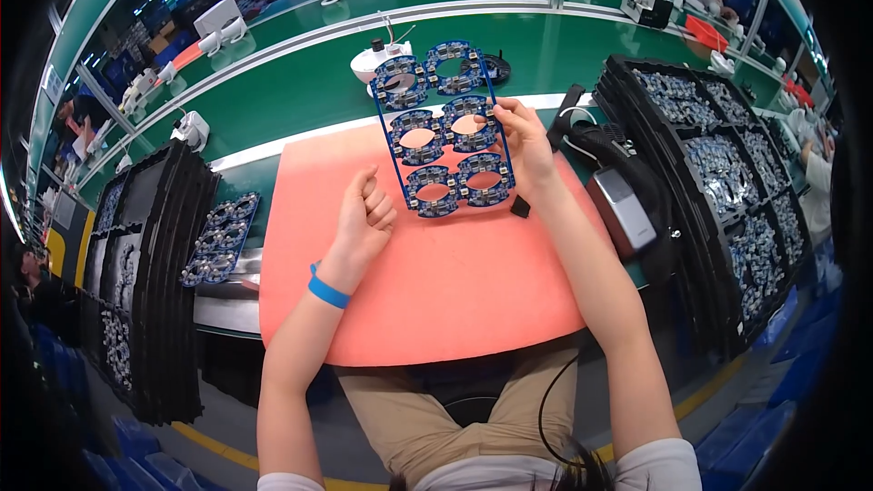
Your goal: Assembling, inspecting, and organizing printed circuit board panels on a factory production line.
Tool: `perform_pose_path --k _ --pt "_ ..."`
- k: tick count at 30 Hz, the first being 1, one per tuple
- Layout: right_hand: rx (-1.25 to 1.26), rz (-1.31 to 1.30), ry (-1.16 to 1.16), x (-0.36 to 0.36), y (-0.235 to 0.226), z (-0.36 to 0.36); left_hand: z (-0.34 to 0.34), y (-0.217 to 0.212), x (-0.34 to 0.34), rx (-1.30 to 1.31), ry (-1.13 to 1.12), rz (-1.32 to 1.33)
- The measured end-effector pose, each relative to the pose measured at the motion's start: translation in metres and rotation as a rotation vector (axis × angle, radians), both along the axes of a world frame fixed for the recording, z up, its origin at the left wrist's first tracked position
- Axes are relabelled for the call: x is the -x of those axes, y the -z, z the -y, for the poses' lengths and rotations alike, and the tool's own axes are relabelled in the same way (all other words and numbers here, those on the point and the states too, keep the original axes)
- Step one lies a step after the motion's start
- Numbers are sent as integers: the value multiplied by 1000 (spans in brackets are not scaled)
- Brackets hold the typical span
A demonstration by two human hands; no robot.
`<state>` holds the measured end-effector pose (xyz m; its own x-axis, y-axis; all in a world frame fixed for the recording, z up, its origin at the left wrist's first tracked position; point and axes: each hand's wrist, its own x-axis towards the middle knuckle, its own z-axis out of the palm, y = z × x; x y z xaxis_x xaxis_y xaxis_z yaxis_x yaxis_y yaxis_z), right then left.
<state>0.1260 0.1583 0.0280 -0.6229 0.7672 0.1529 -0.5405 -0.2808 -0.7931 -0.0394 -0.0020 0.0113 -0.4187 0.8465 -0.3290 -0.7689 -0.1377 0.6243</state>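
A blue circuit board panel, with ring-shaped boards in two columns joined by thin side rails, is held up tilted above the orange-pink mat. My right hand grips its right edge, thumb and fingers pinched on the rail. Close to the panel's lower left, my left hand is curled closed and apart from it. The inside of that fist is hidden. A blue band circles my left wrist.
Black trays filled with small boards are stacked at right; another tray stack stands at left. Beside that lies another board panel. A grey box-shaped device sits right of the mat. A white camera housing rests behind the panel.
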Motion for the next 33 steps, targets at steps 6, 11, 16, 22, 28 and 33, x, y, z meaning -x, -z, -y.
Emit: perform_pose_path --k 6,11,16,22,28,33 --pt "24 11 -44 2 6 -2 -2 7 4 -21 17 -42" --pt "-14 111 -55 5 2 11 0 4 5 -102 51 -113" --pt "-27 145 -144 10 4 18 40 -15 10 -283 45 34" --pt "15 106 -191 8 14 5 151 -14 -66 -211 117 532" --pt "-28 120 -203 14 13 7 193 34 -160 68 344 963" --pt "28 95 -201 15 10 14 167 160 -164 47 -82 977"
